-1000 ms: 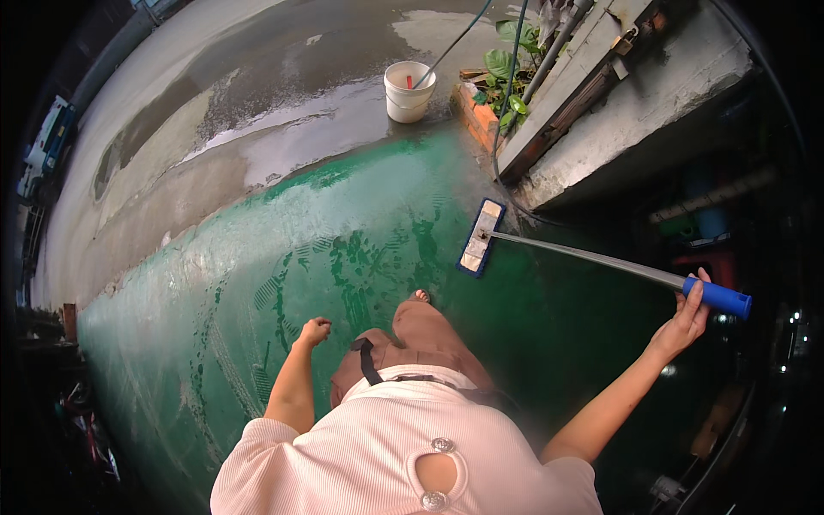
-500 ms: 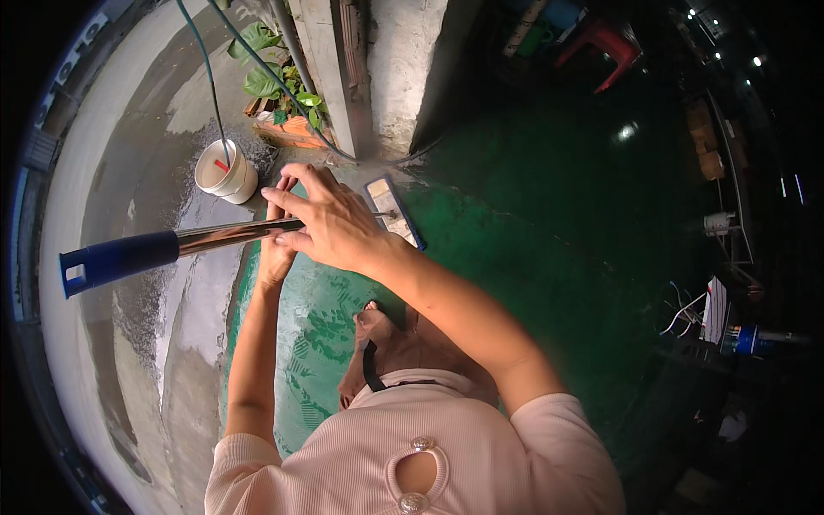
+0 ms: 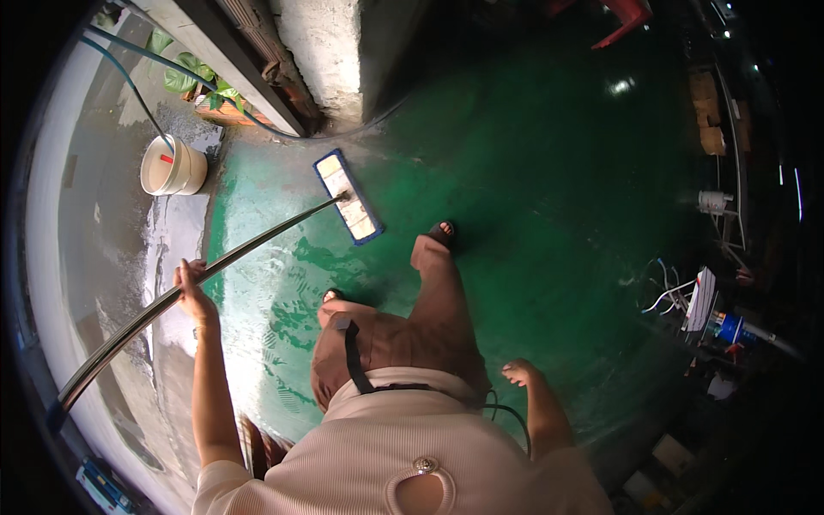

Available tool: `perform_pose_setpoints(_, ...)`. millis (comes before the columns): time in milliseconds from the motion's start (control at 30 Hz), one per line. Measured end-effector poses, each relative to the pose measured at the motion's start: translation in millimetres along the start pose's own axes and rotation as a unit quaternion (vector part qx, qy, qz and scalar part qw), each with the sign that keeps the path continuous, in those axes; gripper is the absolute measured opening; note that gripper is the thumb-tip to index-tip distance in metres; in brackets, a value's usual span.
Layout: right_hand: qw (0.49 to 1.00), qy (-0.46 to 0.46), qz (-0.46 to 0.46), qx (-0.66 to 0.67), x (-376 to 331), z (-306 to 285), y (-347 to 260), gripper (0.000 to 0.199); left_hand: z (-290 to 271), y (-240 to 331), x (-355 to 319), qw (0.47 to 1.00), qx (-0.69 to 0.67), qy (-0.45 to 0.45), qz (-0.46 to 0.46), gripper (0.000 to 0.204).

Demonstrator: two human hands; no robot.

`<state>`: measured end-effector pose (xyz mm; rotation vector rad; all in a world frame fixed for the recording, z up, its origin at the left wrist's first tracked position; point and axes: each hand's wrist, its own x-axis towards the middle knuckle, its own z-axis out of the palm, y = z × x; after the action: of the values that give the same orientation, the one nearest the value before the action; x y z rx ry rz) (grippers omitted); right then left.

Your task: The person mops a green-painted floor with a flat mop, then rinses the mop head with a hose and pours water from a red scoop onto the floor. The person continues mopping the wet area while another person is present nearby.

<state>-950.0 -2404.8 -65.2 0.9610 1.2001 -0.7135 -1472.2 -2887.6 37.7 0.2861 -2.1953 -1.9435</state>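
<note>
A flat mop with a pale top plate and blue edging lies on the wet green floor ahead of my feet. From it a long shiny metal handle slants toward the lower left, ending in a blue grip at the picture's rim. My left hand is wrapped round the handle at about its middle, the arm reaching forward. On the other side, my right hand hangs low beside my hip, away from the mop. Its fingers are loosely bent and slightly apart, with nothing seen in them.
A white bucket with a hose running into it stands at the left. Behind are a planter and a white pillar. Far right, white cables and a papery stack lie near a shelf. Wet patches shine by my feet.
My right hand has left the handle and dropped to my right side. My left hand has moved left and lower on the picture, still on the handle. The mop head shows more fully.
</note>
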Motion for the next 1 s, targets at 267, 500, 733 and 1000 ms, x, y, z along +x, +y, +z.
perform_pose_setpoints(267,0.876,0.391,-0.278,-0.054,-14,-345,-171,0.026,52,-19,-36,0.962,-0.005,0.270,-0.038,0.034)
perform_pose_setpoints(500,0.751,0.368,-0.548,0.001,-149,-552,-428,0.023,76,-26,-69,0.874,-0.001,0.481,-0.073,0.034)
perform_pose_setpoints(733,0.743,0.305,-0.544,-0.242,-134,-668,-510,0.020,142,-25,-100,0.849,0.078,0.520,-0.048,0.035)
perform_pose_setpoints(1000,0.836,0.299,-0.362,-0.284,-52,-923,-496,0.023,284,16,-104,0.804,0.166,0.564,-0.087,0.034)
